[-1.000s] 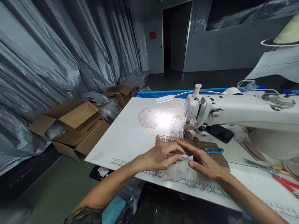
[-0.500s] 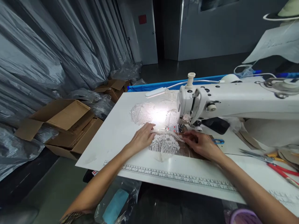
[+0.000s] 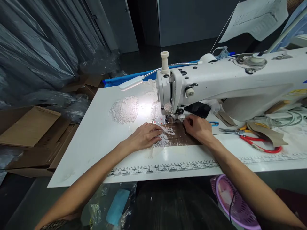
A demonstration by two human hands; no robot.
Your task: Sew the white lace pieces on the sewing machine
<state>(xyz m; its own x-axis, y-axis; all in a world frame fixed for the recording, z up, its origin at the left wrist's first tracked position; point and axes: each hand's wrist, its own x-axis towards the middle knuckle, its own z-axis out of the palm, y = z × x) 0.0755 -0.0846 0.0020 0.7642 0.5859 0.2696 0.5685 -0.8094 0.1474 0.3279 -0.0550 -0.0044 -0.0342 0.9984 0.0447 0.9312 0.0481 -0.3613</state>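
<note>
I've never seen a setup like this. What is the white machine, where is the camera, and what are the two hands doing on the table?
The camera sits on the person's head and looks forward and down, so both arms reach in from the bottom edge. The big white machine is an industrial sewing machine, with a small lamp on a bendy neck lighting the table. The left hand lies flat on a piece of white lace, which rests on a brown patch just in front of the needle. The right hand rests beside the needle area, fingers by the presser foot. More lace lies farther back under the light. Red-handled scissors lie to the right, and a printed ruler runs along the near edge.
</note>
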